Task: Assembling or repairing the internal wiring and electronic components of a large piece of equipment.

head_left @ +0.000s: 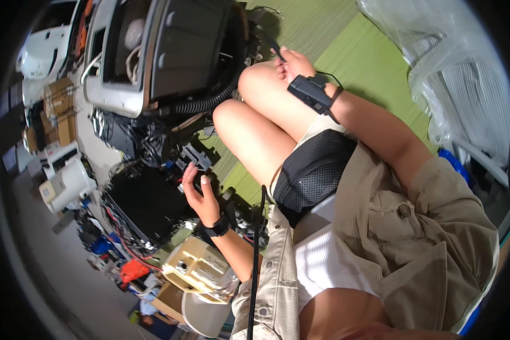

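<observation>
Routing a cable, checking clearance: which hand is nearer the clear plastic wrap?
Right. The right hand is by the right knee, across green carpet from the clear plastic wrap; the left hand is farther, past the left knee.

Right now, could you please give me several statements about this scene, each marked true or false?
1. A black boxy device is worn just behind the right hand. True.
2. The left wrist is bare. False: a black band is around it.
3. The right hand rests on the clear plastic wrapping. False: it is by a knee, with a thin dark item at its fingers.
4. A light-grey part shows by the fingertips of the left hand. True; whether they touch is unclear.
5. The floor covering is red. False: it is green.
</observation>
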### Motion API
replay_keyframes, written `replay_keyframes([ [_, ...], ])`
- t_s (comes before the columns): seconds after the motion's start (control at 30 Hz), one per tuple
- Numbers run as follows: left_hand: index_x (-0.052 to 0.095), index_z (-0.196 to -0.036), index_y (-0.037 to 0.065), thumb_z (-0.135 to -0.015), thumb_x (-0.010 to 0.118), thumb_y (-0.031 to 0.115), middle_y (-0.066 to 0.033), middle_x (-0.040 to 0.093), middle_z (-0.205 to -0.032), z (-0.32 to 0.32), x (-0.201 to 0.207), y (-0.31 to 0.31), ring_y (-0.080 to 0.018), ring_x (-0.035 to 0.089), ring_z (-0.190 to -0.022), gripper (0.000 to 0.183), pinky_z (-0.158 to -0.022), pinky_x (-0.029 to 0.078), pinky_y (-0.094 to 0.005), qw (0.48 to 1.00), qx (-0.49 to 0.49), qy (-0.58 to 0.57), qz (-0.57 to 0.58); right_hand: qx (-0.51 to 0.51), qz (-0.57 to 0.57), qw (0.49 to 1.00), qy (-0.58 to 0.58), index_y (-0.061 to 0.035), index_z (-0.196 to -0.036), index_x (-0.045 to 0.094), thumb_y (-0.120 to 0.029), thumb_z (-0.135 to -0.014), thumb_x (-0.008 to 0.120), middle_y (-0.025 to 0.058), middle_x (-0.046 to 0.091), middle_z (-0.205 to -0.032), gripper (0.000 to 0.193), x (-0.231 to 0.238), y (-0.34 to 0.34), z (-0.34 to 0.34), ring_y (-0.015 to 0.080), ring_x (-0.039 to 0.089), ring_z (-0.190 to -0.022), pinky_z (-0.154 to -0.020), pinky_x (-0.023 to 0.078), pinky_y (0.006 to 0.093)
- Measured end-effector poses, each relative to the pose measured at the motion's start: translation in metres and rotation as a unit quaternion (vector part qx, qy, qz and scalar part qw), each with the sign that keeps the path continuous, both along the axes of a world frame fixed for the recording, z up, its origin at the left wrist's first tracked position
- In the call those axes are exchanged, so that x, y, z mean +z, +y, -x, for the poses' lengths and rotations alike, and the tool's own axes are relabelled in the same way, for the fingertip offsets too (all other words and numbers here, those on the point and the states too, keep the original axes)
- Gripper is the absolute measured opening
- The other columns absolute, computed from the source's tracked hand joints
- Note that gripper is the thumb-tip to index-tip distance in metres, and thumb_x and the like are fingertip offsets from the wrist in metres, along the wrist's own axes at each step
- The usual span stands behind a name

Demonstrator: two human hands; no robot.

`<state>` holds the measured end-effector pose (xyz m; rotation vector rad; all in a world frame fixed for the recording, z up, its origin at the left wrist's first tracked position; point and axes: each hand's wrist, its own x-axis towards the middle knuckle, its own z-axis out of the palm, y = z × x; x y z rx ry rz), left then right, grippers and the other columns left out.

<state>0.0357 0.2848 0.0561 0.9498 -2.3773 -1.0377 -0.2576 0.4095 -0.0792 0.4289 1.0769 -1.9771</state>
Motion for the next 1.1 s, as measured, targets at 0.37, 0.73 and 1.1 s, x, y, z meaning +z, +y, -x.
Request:
replay_keyframes([
  [0.37, 0.027, -0.127, -0.001, -0.081, 0.055, 0.015, -0.013, 0.029, -0.133, 0.126, 0.065, -0.054, -0.0241, 0.032, -0.119, 0.056, -0.1, 0.021, -0.0364, 0.966, -0.084, -0.091, 0.225, -0.029, 0.046, 0.998, -0.03, -0.0069, -0.108, 0.05, -0.026, -0.086, 0.05, -0.0023, 0.047, -0.058, 0.029, -0.004, 0.004, 0.005, 0.0057, 0.042, -0.046, -0.04, 0.038, 0.021],
  [0.73, 0.013, -0.134, 0.001, -0.08, 0.059, 0.022, -0.0178, 0.013, -0.139, 0.18, 0.044, -0.076, -0.0282, 0.012, -0.13, 0.073, -0.104, 0.011, -0.0366, 0.951, -0.16, -0.204, 0.166, -0.043, 0.045, 0.996, -0.063, -0.0025, -0.114, 0.049, -0.022, -0.084, 0.053, -0.0025, 0.043, -0.057, 0.036, -0.004, 0.003, 0.011, 0.0058, 0.04, -0.043, -0.039, 0.038, 0.0215],
  [1.1, 0.009, -0.134, 0.0, -0.074, 0.063, 0.033, -0.0227, 0.012, -0.138, 0.178, 0.033, -0.077, -0.0354, 0.009, -0.129, 0.087, -0.103, 0.01, -0.0454, 0.886, -0.167, -0.259, 0.345, -0.024, 0.046, 0.998, -0.031, -0.001, -0.114, 0.048, -0.021, -0.086, 0.051, -0.0021, 0.044, -0.06, 0.035, -0.001, 0.0, 0.01, 0.0056, 0.041, -0.044, -0.039, 0.038, 0.0203],
])
